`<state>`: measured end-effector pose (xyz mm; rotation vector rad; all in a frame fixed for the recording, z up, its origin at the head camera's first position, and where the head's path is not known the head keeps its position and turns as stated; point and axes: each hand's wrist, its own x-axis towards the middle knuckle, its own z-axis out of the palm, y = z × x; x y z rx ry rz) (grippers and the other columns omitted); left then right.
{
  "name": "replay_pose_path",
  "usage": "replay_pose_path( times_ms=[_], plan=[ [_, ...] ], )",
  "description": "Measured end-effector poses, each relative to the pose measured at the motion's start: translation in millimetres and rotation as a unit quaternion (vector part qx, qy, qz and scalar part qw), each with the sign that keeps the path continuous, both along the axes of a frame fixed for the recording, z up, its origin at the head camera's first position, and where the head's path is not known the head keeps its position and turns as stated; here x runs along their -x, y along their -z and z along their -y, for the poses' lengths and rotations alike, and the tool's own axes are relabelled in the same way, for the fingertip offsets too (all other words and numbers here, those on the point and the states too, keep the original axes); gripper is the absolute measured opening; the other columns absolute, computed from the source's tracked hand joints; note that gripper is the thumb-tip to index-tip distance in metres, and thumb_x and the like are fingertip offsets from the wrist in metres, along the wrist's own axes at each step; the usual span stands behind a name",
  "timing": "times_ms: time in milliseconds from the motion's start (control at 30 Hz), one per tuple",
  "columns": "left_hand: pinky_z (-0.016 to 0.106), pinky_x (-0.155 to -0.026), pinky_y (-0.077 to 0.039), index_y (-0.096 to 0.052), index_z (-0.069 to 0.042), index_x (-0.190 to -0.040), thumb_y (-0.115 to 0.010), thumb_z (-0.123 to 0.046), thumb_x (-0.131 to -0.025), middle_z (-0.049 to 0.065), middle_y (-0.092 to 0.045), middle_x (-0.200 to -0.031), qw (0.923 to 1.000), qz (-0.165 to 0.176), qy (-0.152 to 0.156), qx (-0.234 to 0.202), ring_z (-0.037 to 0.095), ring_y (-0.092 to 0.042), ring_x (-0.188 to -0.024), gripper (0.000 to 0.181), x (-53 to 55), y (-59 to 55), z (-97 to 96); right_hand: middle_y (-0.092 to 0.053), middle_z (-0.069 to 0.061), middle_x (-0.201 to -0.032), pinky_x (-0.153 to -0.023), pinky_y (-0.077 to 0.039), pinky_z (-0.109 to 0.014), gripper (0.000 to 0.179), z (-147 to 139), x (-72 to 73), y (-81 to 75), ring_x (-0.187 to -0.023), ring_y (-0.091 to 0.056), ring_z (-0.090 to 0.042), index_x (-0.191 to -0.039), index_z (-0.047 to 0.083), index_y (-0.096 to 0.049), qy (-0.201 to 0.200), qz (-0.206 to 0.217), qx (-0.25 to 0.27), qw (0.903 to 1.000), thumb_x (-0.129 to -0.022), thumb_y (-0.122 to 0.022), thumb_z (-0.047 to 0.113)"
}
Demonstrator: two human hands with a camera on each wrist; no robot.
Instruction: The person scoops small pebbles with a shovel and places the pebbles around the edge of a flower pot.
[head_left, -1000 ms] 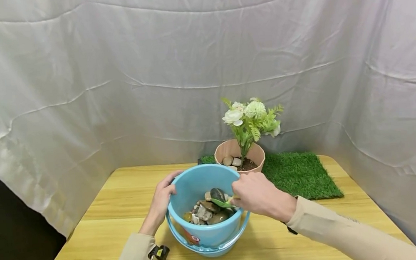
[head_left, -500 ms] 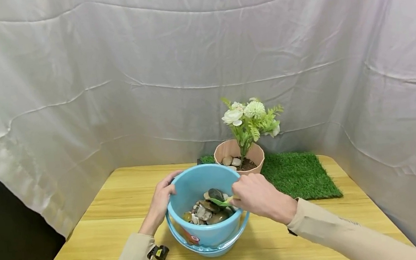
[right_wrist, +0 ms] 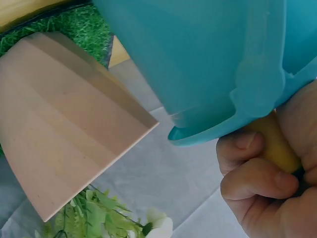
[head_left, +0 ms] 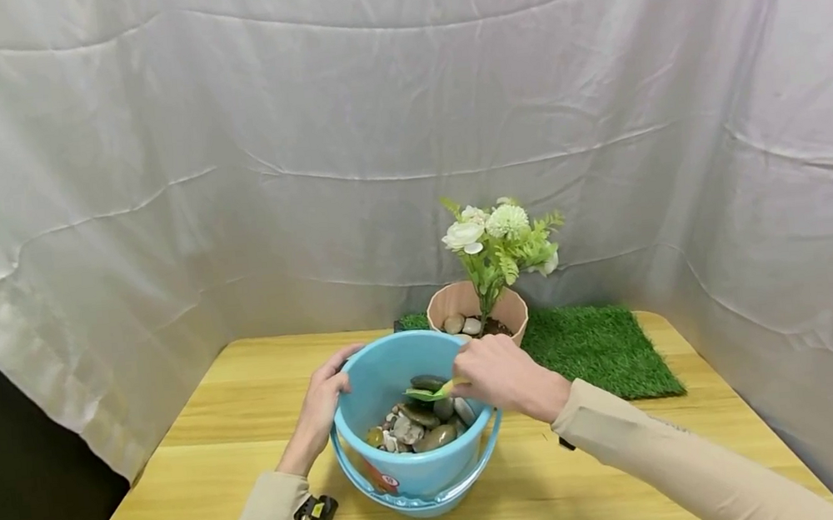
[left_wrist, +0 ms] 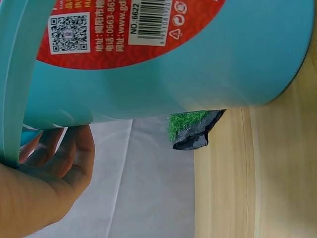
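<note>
Our left grip pinches the rim of the blue bucket, thumb inside. Opposite, our right grip is curled snugly round the yellow-handled trowel, its green blade carrying a dark stone above other stones. Beyond that grip, a pink flowerpot stands on artificial turf.

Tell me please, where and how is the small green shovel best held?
Probably by its yellow handle, from above and the right, as the right hand grips it: the handle points toward the right side of the bucket, whereas the green blade lies inside, close to the stones.
</note>
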<state>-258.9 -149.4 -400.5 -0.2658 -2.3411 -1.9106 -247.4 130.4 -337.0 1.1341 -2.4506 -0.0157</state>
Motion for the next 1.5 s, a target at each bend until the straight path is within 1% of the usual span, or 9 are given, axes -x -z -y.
replay_pose_path(
  times_ms=[133,433,567,667,767,867,1100,1267,1500],
  plan=[
    [0.038,-0.086,-0.042,-0.057,-0.013,-0.135,-0.044,-0.002,-0.079,0.013,-0.056,-0.135,1.0000,-0.004,-0.003,-0.002,0.034,-0.052,-0.114,0.059,0.4,-0.6,0.3,-0.030,0.010,-0.051,-0.044,-0.023,-0.021,0.044,0,2.6,-0.6,-0.045,-0.032,-0.003,-0.051,0.026,-0.046,0.003,0.004,0.007,1.0000,-0.080,-0.077,0.037],
    [0.040,-0.089,-0.042,-0.056,-0.013,-0.136,-0.043,-0.002,-0.079,0.013,-0.055,-0.136,1.0000,-0.002,0.001,0.000,0.034,-0.051,-0.117,0.059,0.1,0.2,0.1,-0.045,0.007,-0.058,-0.044,-0.030,-0.023,0.034,-2,5.8,1.4,-0.048,-0.044,-0.009,-0.055,0.024,-0.055,-0.003,-0.037,0.019,0.9991,-0.076,-0.080,0.034],
    [0.039,-0.089,-0.041,-0.056,-0.012,-0.136,-0.044,-0.002,-0.079,0.013,-0.055,-0.136,1.0000,-0.004,0.000,0.000,0.034,-0.051,-0.117,0.060,-0.2,0.0,0.1,-0.049,0.007,-0.065,-0.047,-0.036,-0.024,0.020,-7,7.7,4.6,-0.056,-0.050,-0.009,-0.066,0.025,-0.066,-0.008,-0.044,0.040,0.9982,-0.074,-0.081,0.035],
    [0.039,-0.090,-0.041,-0.055,-0.012,-0.136,-0.044,-0.002,-0.079,0.013,-0.055,-0.137,1.0000,-0.006,0.001,0.001,0.034,-0.051,-0.118,0.060,-0.3,-0.1,0.1,-0.050,0.007,-0.069,-0.049,-0.036,-0.023,0.013,-12,9.4,5.9,-0.060,-0.049,-0.008,-0.076,0.025,-0.073,-0.012,-0.043,0.058,0.9973,-0.074,-0.082,0.035],
    [0.038,-0.089,-0.042,-0.055,-0.013,-0.137,-0.044,-0.002,-0.079,0.013,-0.055,-0.137,1.0000,-0.004,0.002,-0.001,0.034,-0.051,-0.117,0.060,-0.6,0.3,0.3,-0.050,0.007,-0.072,-0.051,-0.035,-0.022,0.013,-16,11.3,6.5,-0.062,-0.047,-0.008,-0.081,0.026,-0.075,-0.015,-0.045,0.069,0.9965,-0.075,-0.081,0.036],
    [0.038,-0.088,-0.043,-0.055,-0.012,-0.136,-0.044,-0.002,-0.079,0.014,-0.055,-0.136,1.0000,-0.004,0.004,-0.002,0.034,-0.051,-0.116,0.060,-0.7,0.6,0.6,-0.052,0.007,-0.075,-0.054,-0.037,-0.022,0.013,-19,13.7,7.1,-0.066,-0.047,-0.008,-0.081,0.026,-0.074,-0.012,-0.046,0.077,0.9959,-0.076,-0.081,0.035],
    [0.036,-0.087,-0.042,-0.056,-0.012,-0.136,-0.043,-0.002,-0.079,0.014,-0.056,-0.135,0.9999,-0.010,0.006,-0.003,0.033,-0.052,-0.115,0.059,-1.0,-1.0,-0.1,-0.054,0.006,-0.079,-0.055,-0.037,-0.024,0.013,-23,18.9,9.3,-0.068,-0.044,-0.010,-0.083,0.024,-0.074,0.014,-0.036,0.090,0.9952,-0.078,-0.080,0.034],
    [0.037,-0.088,-0.042,-0.056,-0.012,-0.136,-0.044,-0.002,-0.079,0.014,-0.056,-0.135,0.9999,-0.011,0.008,-0.001,0.033,-0.052,-0.115,0.059,-0.7,-0.6,-0.2,-0.060,0.006,-0.086,-0.057,-0.041,-0.025,0.019,-25,19.9,11.5,-0.072,-0.049,-0.010,-0.093,0.022,-0.077,0.028,-0.025,0.106,0.9937,-0.079,-0.079,0.034],
    [0.038,-0.088,-0.041,-0.056,-0.013,-0.136,-0.044,-0.003,-0.080,0.013,-0.056,-0.136,0.9999,-0.008,0.012,-0.002,0.034,-0.051,-0.116,0.058,0.0,0.8,1.4,-0.073,0.003,-0.096,-0.060,-0.045,-0.027,0.026,-29,19.8,8.9,-0.077,-0.058,-0.015,-0.099,0.019,-0.079,0.026,-0.020,0.119,0.9924,-0.078,-0.080,0.034]
  ],
)
